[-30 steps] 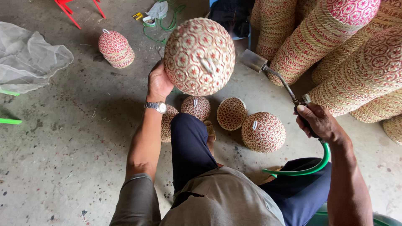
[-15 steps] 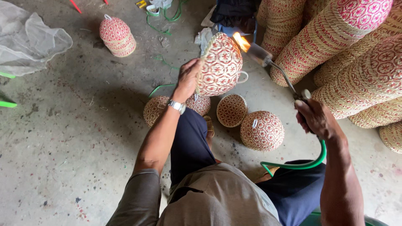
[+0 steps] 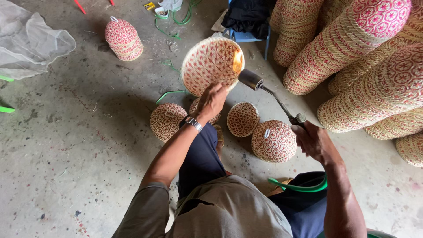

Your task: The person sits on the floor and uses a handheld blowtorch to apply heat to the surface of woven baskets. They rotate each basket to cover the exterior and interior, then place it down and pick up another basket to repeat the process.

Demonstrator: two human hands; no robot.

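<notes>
head view: we look down at our lap and a concrete floor. our left hand grips the lower rim of a woven basket, fingers curled over its edge, holding it up off the floor with its open inside tilted toward us. a wristwatch sits on that wrist. our right hand is closed around the handle of a gas torch, whose metal nozzle points at the basket's right rim; a small flame touches the weave there. a green hose curves away under the right forearm.

on the floor just past our knees lie four smaller woven pieces in the same red and cream pattern: a round one to the left, one half hidden behind the left hand, a flat lid, and a dome near the right hand. a stack of baskets stands well apart at upper left, beside a clear plastic bag. long nested basket stacks lie piled at the right.
</notes>
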